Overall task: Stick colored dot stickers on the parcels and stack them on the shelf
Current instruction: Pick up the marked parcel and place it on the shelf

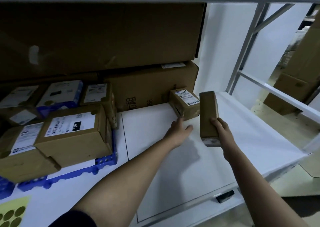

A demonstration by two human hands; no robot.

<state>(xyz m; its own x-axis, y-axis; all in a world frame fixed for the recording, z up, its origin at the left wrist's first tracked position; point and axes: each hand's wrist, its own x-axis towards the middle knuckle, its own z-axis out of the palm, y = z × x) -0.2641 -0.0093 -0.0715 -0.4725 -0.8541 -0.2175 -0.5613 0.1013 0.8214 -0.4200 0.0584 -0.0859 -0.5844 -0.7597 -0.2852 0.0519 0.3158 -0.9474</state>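
My right hand [220,128] grips a long narrow brown parcel [208,113], held on edge just above the white shelf [242,140]. Right behind it a small brown parcel [186,104] with a white shipping label sits on the shelf against a bigger carton. My left hand [179,131] reaches flat over the shelf, fingers apart, its fingertips at the small parcel's front lower corner. A yellow-green sheet of round dot stickers [12,214] lies at the bottom left corner.
Several labelled parcels [72,131] sit on blue plastic trays [103,162] at the left. Large cartons [103,36] are stacked along the back. A grey metal shelf frame [242,53] stands at the right, more cartons beyond it. A small black object [225,196] lies near the front edge.
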